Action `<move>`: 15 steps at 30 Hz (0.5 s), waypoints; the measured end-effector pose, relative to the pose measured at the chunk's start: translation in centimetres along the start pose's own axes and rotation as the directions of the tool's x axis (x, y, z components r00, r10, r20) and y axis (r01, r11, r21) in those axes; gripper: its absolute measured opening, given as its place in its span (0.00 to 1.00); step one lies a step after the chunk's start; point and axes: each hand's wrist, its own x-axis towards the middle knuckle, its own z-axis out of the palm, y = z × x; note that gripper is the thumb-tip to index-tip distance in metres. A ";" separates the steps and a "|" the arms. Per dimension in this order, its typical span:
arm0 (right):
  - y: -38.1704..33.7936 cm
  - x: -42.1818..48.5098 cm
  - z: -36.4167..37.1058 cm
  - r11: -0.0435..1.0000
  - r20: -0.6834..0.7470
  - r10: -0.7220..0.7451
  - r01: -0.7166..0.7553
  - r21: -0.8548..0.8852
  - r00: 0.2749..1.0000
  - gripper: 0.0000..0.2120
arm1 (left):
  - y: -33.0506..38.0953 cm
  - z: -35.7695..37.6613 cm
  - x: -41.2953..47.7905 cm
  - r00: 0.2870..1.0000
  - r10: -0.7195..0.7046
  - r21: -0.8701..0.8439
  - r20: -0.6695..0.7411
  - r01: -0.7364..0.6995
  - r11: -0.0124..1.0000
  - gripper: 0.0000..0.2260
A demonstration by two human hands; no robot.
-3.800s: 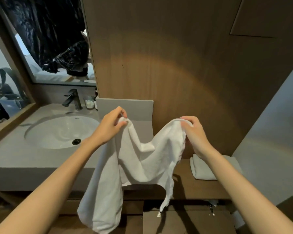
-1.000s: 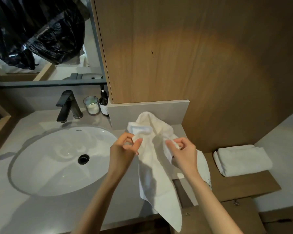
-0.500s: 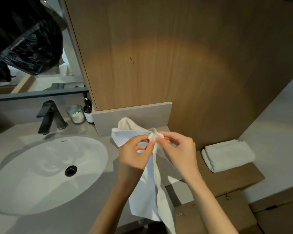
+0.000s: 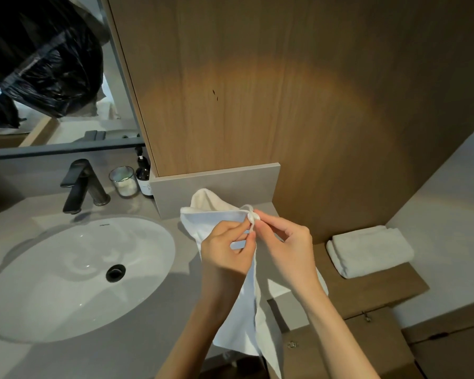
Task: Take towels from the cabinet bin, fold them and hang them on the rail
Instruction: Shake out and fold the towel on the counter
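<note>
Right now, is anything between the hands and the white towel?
Nothing visible. The left hand and right hand both pinch the white towel directly at its top edge. No rail is in view, so that path is unknown.

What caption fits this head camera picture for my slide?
Left hand and right hand pinch the corners of a white towel together over the counter, between the sink and a folded towel.

No legible txt: sink logo (image 4: 104,225) & bottle label (image 4: 145,186) too small/blurry.
</note>
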 end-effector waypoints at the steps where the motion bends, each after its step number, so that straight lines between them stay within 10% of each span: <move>1: 0.0 0.1 -0.1 1.000 0.025 0.013 -0.013 0.002 1.000 0.11 | 0.0 0.0 -0.2 1.000 -0.003 0.010 0.008 0.003 1.000 0.10; 8: -0.4 -0.1 -0.9 1.000 0.055 0.006 -0.005 -0.007 0.998 0.13 | -1.0 -0.5 -1.0 0.950 -0.101 -0.227 0.297 0.173 0.959 0.12; 15: -0.1 -1.8 -1.2 0.908 0.006 -0.199 0.186 -0.376 0.980 0.12 | -0.7 -1.7 -1.2 0.781 -0.139 -0.284 0.609 0.378 0.881 0.20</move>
